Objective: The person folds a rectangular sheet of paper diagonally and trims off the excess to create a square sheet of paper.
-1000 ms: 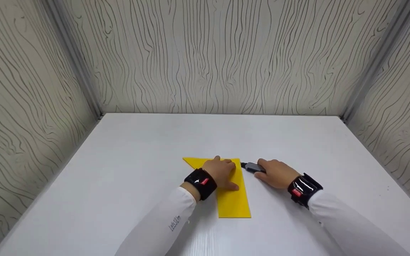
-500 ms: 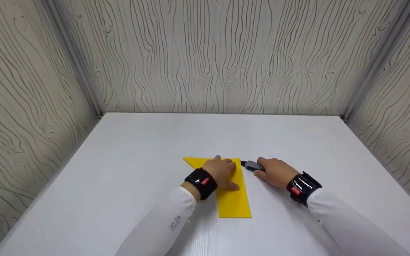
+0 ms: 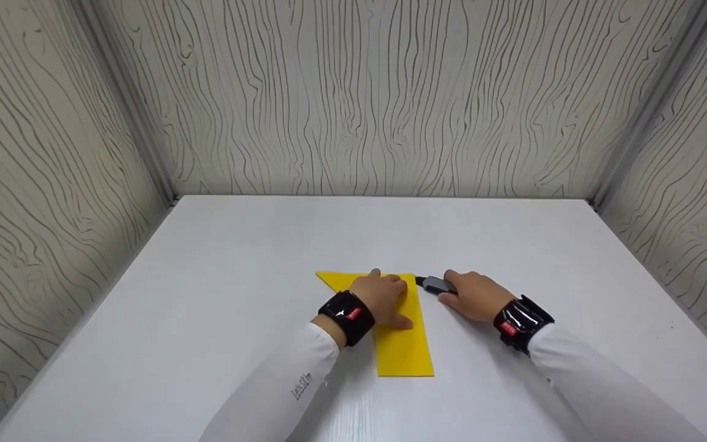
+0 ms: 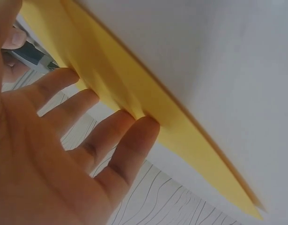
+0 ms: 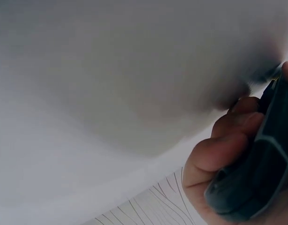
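Observation:
A yellow sheet of paper lies on the white table, with a pointed part reaching left at its far end. My left hand rests on the sheet with fingers spread. In the left wrist view its fingertips press on the yellow paper. My right hand grips a grey and black utility knife, whose dark tip is right at the paper's right edge near the far corner. Curled fingers wrap the knife's dark handle in the right wrist view. The blade itself is too small to make out.
The white table extends around both hands. Wood-patterned panels stand behind it and at both sides. Black bands sit on both wrists, above white sleeves.
My right hand and the utility knife have shifted very slightly toward the table's far side along the paper's edge. The left hand and the paper stay practically in place.

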Demonstrator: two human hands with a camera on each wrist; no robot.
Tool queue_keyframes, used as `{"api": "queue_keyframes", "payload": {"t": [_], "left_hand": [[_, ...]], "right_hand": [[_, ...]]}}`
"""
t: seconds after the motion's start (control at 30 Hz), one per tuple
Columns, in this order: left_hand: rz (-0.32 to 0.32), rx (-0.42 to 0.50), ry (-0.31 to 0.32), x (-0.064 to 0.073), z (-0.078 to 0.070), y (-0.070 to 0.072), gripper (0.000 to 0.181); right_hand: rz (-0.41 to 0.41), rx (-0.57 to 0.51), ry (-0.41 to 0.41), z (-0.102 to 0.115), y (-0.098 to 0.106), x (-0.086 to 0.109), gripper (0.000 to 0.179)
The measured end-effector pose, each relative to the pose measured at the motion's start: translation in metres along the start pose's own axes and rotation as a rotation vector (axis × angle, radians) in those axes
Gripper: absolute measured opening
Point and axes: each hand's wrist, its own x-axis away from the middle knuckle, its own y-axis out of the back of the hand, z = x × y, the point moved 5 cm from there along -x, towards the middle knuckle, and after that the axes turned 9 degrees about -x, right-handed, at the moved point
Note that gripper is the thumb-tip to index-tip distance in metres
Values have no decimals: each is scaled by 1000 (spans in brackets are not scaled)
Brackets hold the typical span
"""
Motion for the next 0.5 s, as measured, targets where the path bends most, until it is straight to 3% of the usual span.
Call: {"api": "queue_keyframes", "payload": {"t": [0.5], "left_hand": [[-16, 12, -10, 1, 1, 0, 78]], "right_hand": [[-4, -6, 11, 1, 4, -5, 39]]}}
